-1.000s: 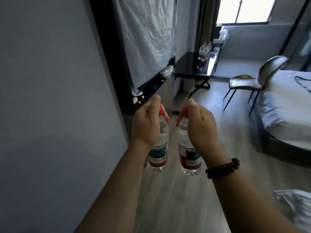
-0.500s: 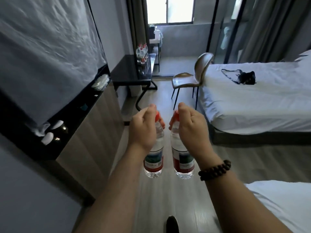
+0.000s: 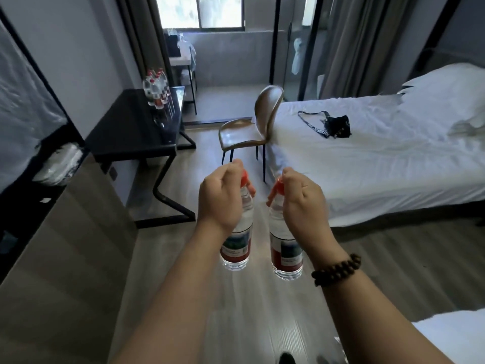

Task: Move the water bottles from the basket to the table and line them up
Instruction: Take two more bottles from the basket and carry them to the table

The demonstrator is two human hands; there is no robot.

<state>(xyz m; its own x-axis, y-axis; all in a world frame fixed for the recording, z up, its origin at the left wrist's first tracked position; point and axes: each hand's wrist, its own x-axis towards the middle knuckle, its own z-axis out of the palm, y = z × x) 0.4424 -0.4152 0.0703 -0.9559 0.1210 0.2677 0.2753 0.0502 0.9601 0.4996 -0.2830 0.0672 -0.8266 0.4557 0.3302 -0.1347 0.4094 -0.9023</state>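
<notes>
My left hand (image 3: 221,195) grips the neck of a clear water bottle (image 3: 237,245) with a red cap and a red-and-green label. In the same way my right hand (image 3: 301,203) grips a second water bottle (image 3: 284,256). Both bottles hang upright in the air above the wooden floor, side by side and apart. Ahead on the left stands a black table (image 3: 131,132). Several red-capped bottles (image 3: 156,88) stand close together at its far end. No basket is in view.
A brown chair (image 3: 252,127) stands between the table and a white bed (image 3: 380,158), which has a black strap bag (image 3: 333,124) on it. A wooden cabinet (image 3: 65,232) runs along the left wall. Another white bed corner (image 3: 456,334) shows at lower right.
The view has swung from the left wall toward the room, and the table, chair and bed have come closer. Both hands keep the same hold on their bottles.
</notes>
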